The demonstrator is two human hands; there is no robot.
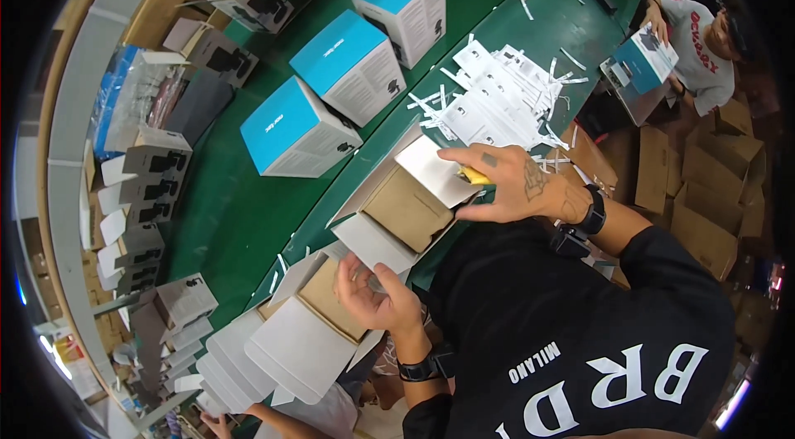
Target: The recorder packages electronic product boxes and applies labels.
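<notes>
Hands are held apart, one at each end of a white carton [377, 242], whose flaps are spread and in which a brown cardboard insert [407, 209] is seated. The carton's long axis is laid slantwise, from lower left to upper right. Its upper-right end is overlapped by the right hand [507, 185], with the thumb set just beside the rim; a small yellow object, its kind unclear, [474, 176] is gripped beneath the fingers. Past the carton's lower-left end, the left hand [379, 298] is held with fingers loosely curled and nothing seen in it; whether the flap is touched cannot be told. The insert is thus found left of the right hand and above the left, the right being nearer. Below and left of the carton, a second carton [308, 344] is partly covered by the left hand. Beyond the carton's upper-right end, printed sheets [489, 108] are heaped; above it, three blue-topped boxes [346, 66] are lined up.
</notes>
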